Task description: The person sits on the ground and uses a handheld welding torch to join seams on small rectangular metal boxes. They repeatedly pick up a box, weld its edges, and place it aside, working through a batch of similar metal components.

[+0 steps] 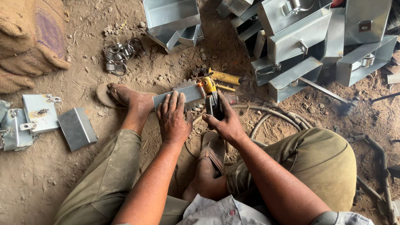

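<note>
1. Head view: the left hand [174,118] lay palm down on a flat grey metal piece [179,95], its fingers [171,102] spread a little and stretched straight, pressing on the sheet rather than wrapping round it.
2. The metal piece rested on the dirt ground [166,71] just beyond the person's left foot, which wore a sandal [109,96]; the piece's far edge pointed toward a small orange glow at its right end.
3. The right hand [225,121] was clenched about the dark handle of a welding holder [211,96] (yellow at its head), fingers curled tight round the grip, thumb on the near side.
4. The holder's tip met the right end of the metal piece, where the glow showed.
5. A hose-like cable [271,114] curved over the ground just right of that hand.
6. Farther off stood a heap of folded metal boxes [300,41], some with small fittings on them.
7. At the left edge lay more small metal parts [41,118] with hinges, and a burlap sack [29,41] behind them.
8. A cluster of metal rings [121,56] sat on the dirt above the left foot, well apart from both hands.
</note>
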